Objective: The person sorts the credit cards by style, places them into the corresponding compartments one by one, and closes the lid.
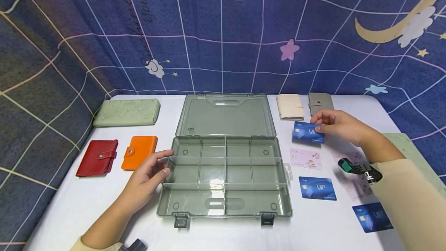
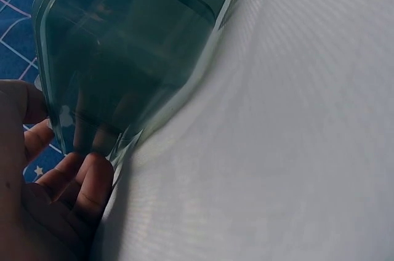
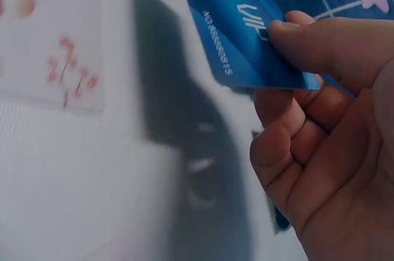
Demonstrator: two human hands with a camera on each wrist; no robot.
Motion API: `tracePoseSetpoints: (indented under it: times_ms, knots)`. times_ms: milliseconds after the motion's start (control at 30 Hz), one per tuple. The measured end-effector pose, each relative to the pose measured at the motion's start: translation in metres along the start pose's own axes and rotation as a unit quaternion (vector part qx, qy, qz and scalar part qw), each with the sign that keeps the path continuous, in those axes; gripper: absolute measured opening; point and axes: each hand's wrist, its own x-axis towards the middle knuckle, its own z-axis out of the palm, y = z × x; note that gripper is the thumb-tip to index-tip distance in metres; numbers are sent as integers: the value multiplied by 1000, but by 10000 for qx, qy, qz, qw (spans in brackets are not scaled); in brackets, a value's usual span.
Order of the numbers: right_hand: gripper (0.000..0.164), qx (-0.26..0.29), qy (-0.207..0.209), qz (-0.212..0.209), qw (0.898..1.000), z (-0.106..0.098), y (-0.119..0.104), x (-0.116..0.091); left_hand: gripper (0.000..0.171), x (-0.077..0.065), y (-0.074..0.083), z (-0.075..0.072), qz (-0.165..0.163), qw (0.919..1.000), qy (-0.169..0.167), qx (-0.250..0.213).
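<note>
My right hand [image 1: 343,125] pinches a blue VIP card [image 1: 302,131] between thumb and fingers. In the right wrist view the card [image 3: 231,33] is tilted above the white cloth and casts a shadow on it. My left hand [image 1: 148,175] rests against the left side of a clear grey-green divided plastic box [image 1: 225,169], its fingertips at the rim. The box's lid [image 1: 226,117] lies folded back, showing several bare compartments. In the left wrist view, fingers [image 2: 92,181] touch the box wall [image 2: 123,70] near a corner.
On the right lie a pink VIP card [image 1: 306,159], blue cards [image 1: 318,188] and more pink cards partly under my right forearm. Beige [image 1: 290,107] and grey [image 1: 320,103] card holders stand behind. At left are a green wallet [image 1: 127,112], a red [image 1: 95,158] and an orange card holder [image 1: 139,152].
</note>
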Motion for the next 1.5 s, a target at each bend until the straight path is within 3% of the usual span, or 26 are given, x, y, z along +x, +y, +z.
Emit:
tracePoseSetpoints:
  times_ms: [267, 600, 800, 1067, 1500]
  knots:
    - [25, 80, -82, -161, 9998, 6, -36, 13, 44, 0, 0, -2, -20, 10000, 32, 45]
    - [25, 689, -517, -703, 9938, 39, -80, 39, 44, -1, -2, -2, 4, 10000, 52, 36]
    - [24, 887, -727, -1002, 9883, 55, -97, 51, 45, 0, -2, -1, 47, 9999, 52, 98]
    - [23, 942, -965, -1004, 9858, 79, -116, 67, 45, 0, 0, -2, 25, 9998, 72, 199]
    - [20, 1466, -1490, -1233, 9701, 128, -151, 88, 44, 1, 0, -2, 78, 9998, 4, 188]
